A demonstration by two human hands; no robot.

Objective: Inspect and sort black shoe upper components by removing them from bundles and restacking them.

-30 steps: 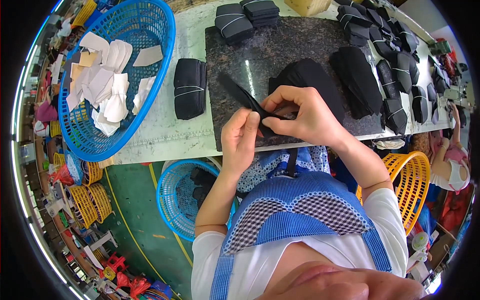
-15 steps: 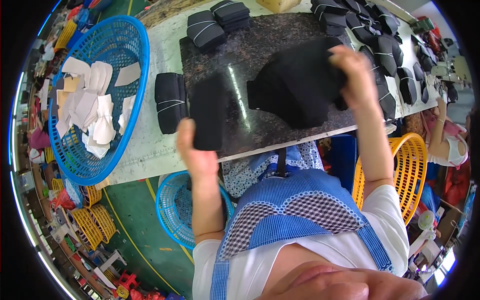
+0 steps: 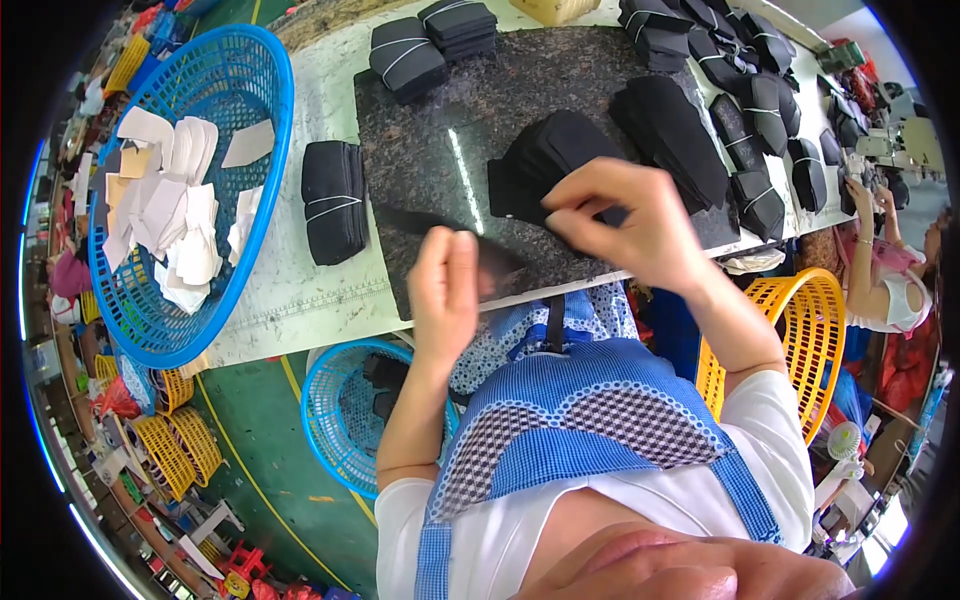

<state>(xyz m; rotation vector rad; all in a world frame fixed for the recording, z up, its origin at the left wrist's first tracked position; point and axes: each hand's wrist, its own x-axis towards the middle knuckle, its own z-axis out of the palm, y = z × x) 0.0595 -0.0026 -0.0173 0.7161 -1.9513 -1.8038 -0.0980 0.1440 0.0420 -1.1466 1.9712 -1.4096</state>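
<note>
My left hand (image 3: pixel 447 290) is closed on a thin black fabric piece (image 3: pixel 425 222), tilted nearly edge-on and blurred above the dark speckled board (image 3: pixel 420 130). To the right, my right hand (image 3: pixel 630 215) hovers over the board's near part, thumb and fingers drawn together. Whatever may be between those fingertips is too blurred to make out. Just beyond them lies a loose stack of black fabric pieces (image 3: pixel 560 150), partly hidden by the hand. Farther right on the board a fanned stack of long black pieces (image 3: pixel 670 140) lies untouched.
Left of the board stands a tied black bundle (image 3: pixel 335 200), beside a blue basket (image 3: pixel 275 200) of pale pieces. More tied bundles (image 3: pixel 405 55) lie along the back and right. Below the table edge are a light-blue basket (image 3: pixel 320 430) and a yellow basket (image 3: pixel 832 350). Another person (image 3: pixel 890 270) works at far right.
My right hand has left the fanned stack at the right and moved left and nearer. My left hand has shifted right, tipping its black piece from upright to nearly level.
</note>
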